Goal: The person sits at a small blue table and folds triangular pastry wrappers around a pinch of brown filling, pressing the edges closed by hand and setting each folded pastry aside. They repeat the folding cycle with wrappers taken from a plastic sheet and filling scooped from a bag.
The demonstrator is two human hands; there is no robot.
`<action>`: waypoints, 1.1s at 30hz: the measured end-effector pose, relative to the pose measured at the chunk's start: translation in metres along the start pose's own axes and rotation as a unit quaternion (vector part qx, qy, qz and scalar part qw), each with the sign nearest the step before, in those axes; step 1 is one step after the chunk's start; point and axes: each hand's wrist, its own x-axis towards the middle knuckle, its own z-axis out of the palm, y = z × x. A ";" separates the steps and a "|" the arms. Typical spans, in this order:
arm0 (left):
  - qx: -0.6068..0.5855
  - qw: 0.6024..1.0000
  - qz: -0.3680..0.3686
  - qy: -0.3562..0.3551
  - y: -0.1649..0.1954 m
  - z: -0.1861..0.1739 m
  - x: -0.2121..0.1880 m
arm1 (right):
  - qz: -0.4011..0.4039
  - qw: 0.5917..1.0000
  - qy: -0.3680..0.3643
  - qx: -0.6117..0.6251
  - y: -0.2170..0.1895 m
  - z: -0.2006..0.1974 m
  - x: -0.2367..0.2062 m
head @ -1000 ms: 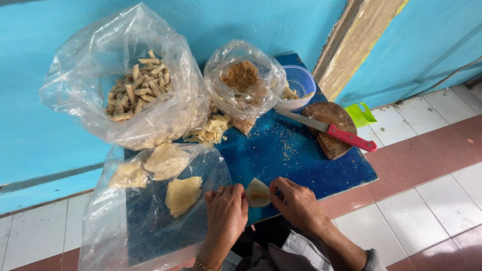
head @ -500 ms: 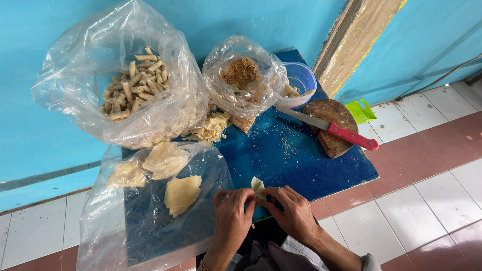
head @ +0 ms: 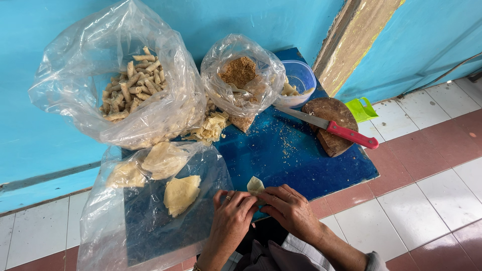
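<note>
From the head camera, the person's left hand (head: 232, 217) and right hand (head: 290, 210) meet at the near edge of a low blue table (head: 321, 165), fingertips together and pinched on a small pale pastry wrapper (head: 255, 185). The wrapper stands up between the two hands, folded to a point, and only its upper part shows above the fingers. A ring sits on one finger of the left hand.

Just left of the hands lies an open clear plastic bag (head: 145, 211) spread flat over the table's near left corner, holding several loose pale wrapper sheets (head: 182, 193). Farther back on the left, a large clear bag (head: 115, 80) bulges with finished rolled pastry sticks (head: 131, 85). A small heap of wrapper scraps (head: 211, 126) lies between that bag and a smaller clear bag (head: 241, 80) of brown crumbly filling (head: 238, 71) at the far middle. Right of it stands a clear plastic tub (head: 300, 80) with pale pieces inside.

On the far right of the table rests a round wooden cutting board (head: 329, 120), with a red-handled knife (head: 334, 128) lying across it, blade pointing left. A green plastic object (head: 362, 109) sits on the tiled floor (head: 427, 190) just beyond the board. Crumbs speckle the blue tabletop.
</note>
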 end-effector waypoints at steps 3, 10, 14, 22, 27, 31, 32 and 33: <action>0.011 1.000 0.013 -0.025 -0.006 0.003 0.004 | -0.051 0.998 0.003 -0.032 0.005 0.000 0.007; -0.033 0.998 -0.050 -0.018 -0.004 0.004 0.013 | -0.063 0.998 -0.010 -0.028 0.011 0.001 0.021; -0.015 0.995 -0.085 -0.048 -0.002 0.001 0.022 | 0.018 0.998 -0.065 -0.018 0.016 0.000 0.032; -0.045 0.976 -0.178 -0.117 -0.003 -0.008 0.040 | 0.063 0.995 -0.055 0.055 0.019 0.001 0.034; -0.057 0.973 -0.197 -0.103 0.000 -0.010 0.042 | 0.080 0.994 -0.053 0.046 0.021 0.004 0.035; -0.003 0.979 -0.181 -0.094 -0.003 -0.009 0.050 | 0.131 0.984 -0.096 0.073 0.022 0.002 0.044; -0.029 0.975 -0.193 -0.105 -0.005 -0.009 0.052 | 0.145 0.980 -0.102 0.091 0.021 0.001 0.046; -0.056 0.971 -0.203 -0.114 -0.007 -0.009 0.056 | 0.098 0.990 -0.074 0.066 0.018 0.000 0.044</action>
